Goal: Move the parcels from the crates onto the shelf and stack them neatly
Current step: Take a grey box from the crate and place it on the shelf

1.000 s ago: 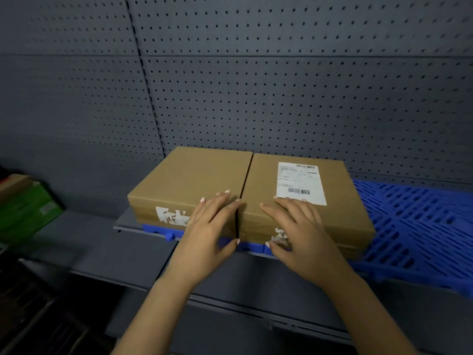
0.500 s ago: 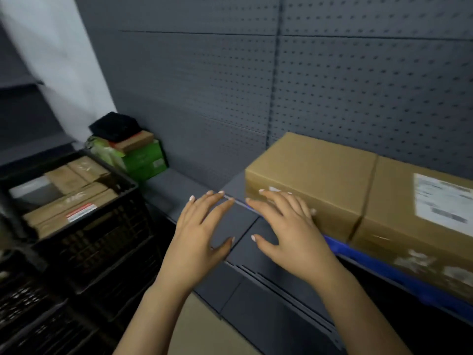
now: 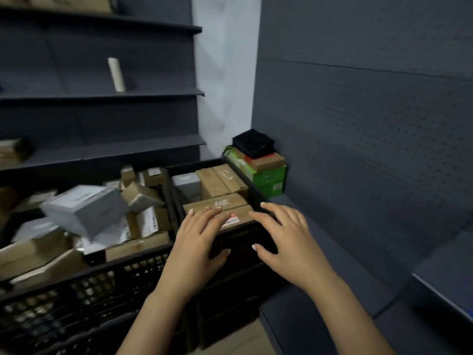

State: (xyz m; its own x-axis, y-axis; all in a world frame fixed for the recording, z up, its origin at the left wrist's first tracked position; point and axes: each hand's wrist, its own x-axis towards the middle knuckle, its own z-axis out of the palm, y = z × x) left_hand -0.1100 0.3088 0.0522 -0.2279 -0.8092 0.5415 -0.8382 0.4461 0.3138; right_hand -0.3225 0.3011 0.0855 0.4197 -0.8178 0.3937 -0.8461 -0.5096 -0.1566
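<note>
Parcels lie packed flat in the right-hand crate (image 3: 253, 187), and the nearest brown parcel (image 3: 240, 213), the one with a red label (image 3: 231, 220), sits just beneath your fingertips. Both hands are empty, with fingers straight and spread. Your left hand (image 3: 198, 242) hovers over the parcel's left part, and your right hand (image 3: 284, 235) over its right end and the crate's rim. I cannot tell whether either one touches the cardboard.

The step in hand looks like picking up this parcel. It lies tight against the parcel behind (image 3: 217, 203) and the crate's front wall, so there is little room along its long sides. Slide one hand down each short end instead. Lift it level and straight up until it clears the rim, then turn toward the grey shelf (image 3: 320, 252) on your right. Keep both hands around the ends, because a flat box carried by one corner may tip.

Leave the jumbled left crate (image 3: 76, 290), with its tilted grey box (image 3: 84, 208), for another pass. Those parcels look likelier to slide when disturbed.
</note>
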